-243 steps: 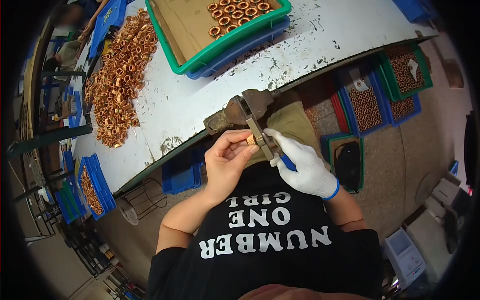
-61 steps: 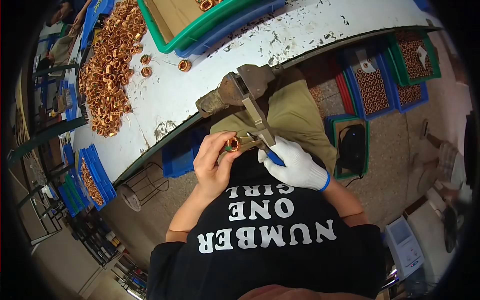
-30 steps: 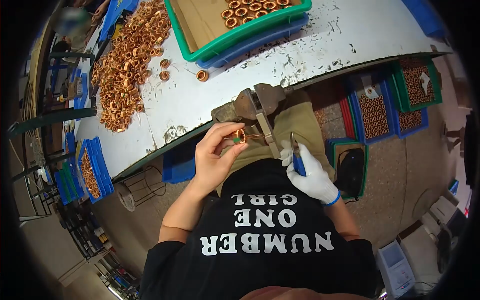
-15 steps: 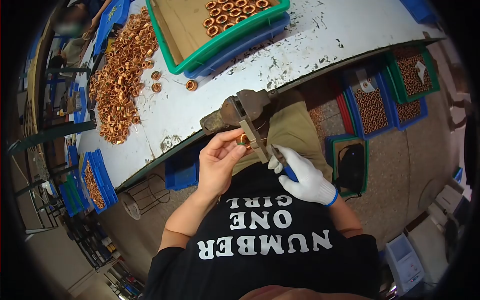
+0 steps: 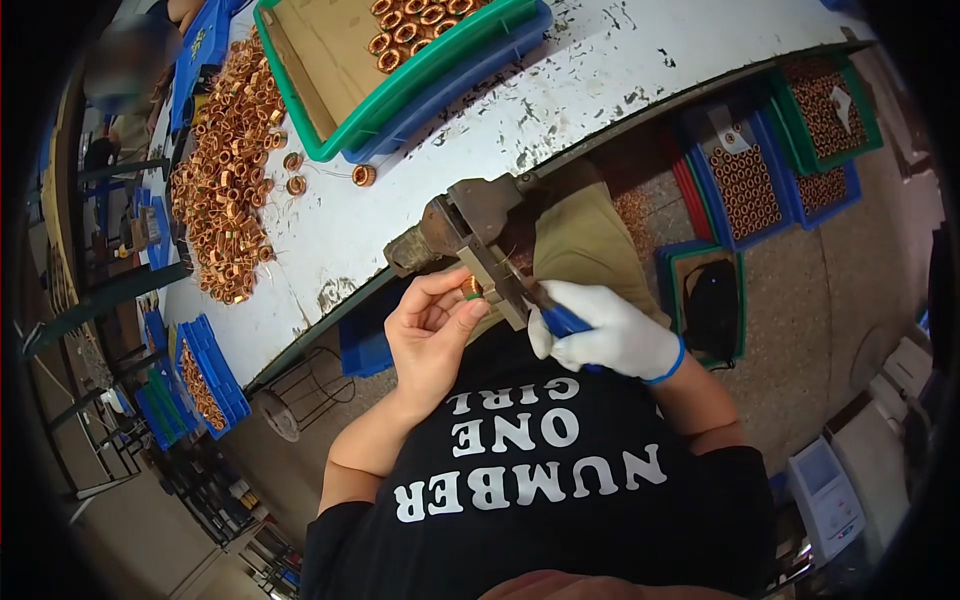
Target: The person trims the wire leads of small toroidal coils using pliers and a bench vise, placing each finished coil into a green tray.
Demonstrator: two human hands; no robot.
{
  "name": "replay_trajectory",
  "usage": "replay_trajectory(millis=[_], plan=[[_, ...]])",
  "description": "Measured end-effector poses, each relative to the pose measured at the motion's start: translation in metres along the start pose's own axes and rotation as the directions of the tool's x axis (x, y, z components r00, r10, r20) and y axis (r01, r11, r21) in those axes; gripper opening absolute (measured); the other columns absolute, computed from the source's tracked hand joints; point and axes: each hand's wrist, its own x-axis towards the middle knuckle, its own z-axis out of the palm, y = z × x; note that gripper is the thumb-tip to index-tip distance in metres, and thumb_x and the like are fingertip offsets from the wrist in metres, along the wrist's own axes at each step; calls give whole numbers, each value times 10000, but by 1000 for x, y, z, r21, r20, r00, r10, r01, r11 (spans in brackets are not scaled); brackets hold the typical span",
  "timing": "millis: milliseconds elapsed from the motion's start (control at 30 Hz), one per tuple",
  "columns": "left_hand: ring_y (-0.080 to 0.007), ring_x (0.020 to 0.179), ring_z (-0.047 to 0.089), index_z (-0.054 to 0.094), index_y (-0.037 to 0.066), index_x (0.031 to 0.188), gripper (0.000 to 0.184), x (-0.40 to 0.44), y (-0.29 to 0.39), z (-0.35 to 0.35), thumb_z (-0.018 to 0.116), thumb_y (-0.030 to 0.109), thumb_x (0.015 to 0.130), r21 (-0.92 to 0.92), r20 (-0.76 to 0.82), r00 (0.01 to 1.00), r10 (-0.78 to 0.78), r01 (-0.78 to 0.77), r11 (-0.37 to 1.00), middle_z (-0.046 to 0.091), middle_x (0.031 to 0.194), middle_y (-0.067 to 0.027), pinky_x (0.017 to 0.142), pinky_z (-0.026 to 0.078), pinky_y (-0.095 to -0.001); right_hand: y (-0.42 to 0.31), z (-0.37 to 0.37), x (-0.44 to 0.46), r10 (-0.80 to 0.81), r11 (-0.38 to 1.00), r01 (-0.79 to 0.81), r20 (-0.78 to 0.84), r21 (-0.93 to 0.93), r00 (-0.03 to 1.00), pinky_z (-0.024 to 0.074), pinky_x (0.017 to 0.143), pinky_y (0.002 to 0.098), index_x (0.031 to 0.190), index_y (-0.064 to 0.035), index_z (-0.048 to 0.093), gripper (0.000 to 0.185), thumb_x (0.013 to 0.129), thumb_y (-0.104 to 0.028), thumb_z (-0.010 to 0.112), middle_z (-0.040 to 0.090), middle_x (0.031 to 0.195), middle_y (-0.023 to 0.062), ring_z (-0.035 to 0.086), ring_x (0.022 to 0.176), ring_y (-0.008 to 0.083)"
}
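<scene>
Worn white bench (image 5: 320,235) slanting across the upper view, dark flecks scattering over it; a heap of copper coils (image 5: 225,175) is spreading on its far left, three loose ones sitting apart nearer the green tray (image 5: 400,97), which is holding more coils in rows. At the bench edge a rusty vise (image 5: 485,205) is gripping a flat metal bar (image 5: 492,280), its free end pointing back toward the wearer.

Change: half a second ago the blue-handled pliers (image 5: 565,319) were angling up with their nose short of the bar; now they are lying closer in, the nose reaching the bar's right side. The coil (image 5: 471,288) is staying on the left side. Reading: coil probably being braced against the bar while the pliers are working on its wire ends.

Pose: left hand (image 5: 425,325), bare, is pinching the coil between thumb and fingertips, palm turning inward, forearm rising from below. Right hand (image 5: 612,332), white-gloved, is wrapping round the pliers' handles, wrist coming in from the right. Whether the pliers' nose is closing on wire, cannot tell; too small and partly hidden.
</scene>
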Motion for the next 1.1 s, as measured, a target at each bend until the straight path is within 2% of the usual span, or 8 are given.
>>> replay_trajectory(millis=[200,333,500,700,867,1000,1033,1100], plan=[[-143,948,638,578,-46,1159,337,0,1,1,666,-116,841,-33,9,1000,-27,28,999,652,1078,-127,851,522,-222,5,12,-1,-260,925,215,-111,-312,959,499,679,325,1273,37,489,502,776,34,557,655,963,124,628,761,221],[-142,932,635,580,-48,1155,339,0,-2,2,678,-109,836,-55,-24,1000,3,-4,999,650,1068,-127,848,521,-221,17,28,3,-570,483,102,-224,-870,790,492,642,316,1265,39,490,493,778,37,566,654,968,118,621,714,209],[-142,925,634,579,-49,1155,341,0,-2,2,679,-110,834,-41,-26,1000,-13,12,999,651,1064,-126,850,519,-222,11,26,0,-431,643,111,-238,-758,870,495,652,314,1268,33,492,507,768,47,575,656,963,118,625,732,208],[-145,931,630,580,-47,1154,337,-1,-4,0,678,-108,837,-52,-15,1000,-13,13,999,641,1086,-127,851,517,-223,15,26,1,-480,689,136,-308,-712,822,495,655,313,1271,27,495,534,746,52,589,655,961,128,634,748,225],[-152,949,626,578,-47,1152,337,0,-6,-3,678,-109,836,-11,-8,1000,-2,2,1000,625,1132,-130,855,519,-225,9,26,12,-597,475,103,-235,-874,767,497,663,321,1259,26,499,501,765,45,582,658,931,131,637,761,223],[-160,966,623,576,-49,1152,342,0,-4,1,679,-113,832,-14,6,999,53,-53,998,611,1167,-129,866,518,-228,8,10,13,-333,922,300,-111,-244,936,500,668,339,1254,32,504,491,769,45,580,653,965,149,642,766,250],[-160,966,623,576,-49,1152,342,0,-4,0,679,-113,832,-14,3,999,53,-53,998,611,1167,-129,866,518,-228,8,11,13,-332,923,299,-109,-244,937,500,668,339,1254,32,504,491,769,45,580,653,965,149,642,766,250],[-161,965,623,574,-51,1153,346,-1,-5,-1,677,-118,830,-4,0,998,58,-58,998,610,1165,-126,870,517,-229,6,18,10,-425,770,251,-178,-587,888,498,673,340,1252,34,507,495,762,48,581,649,983,153,639,774,257]])
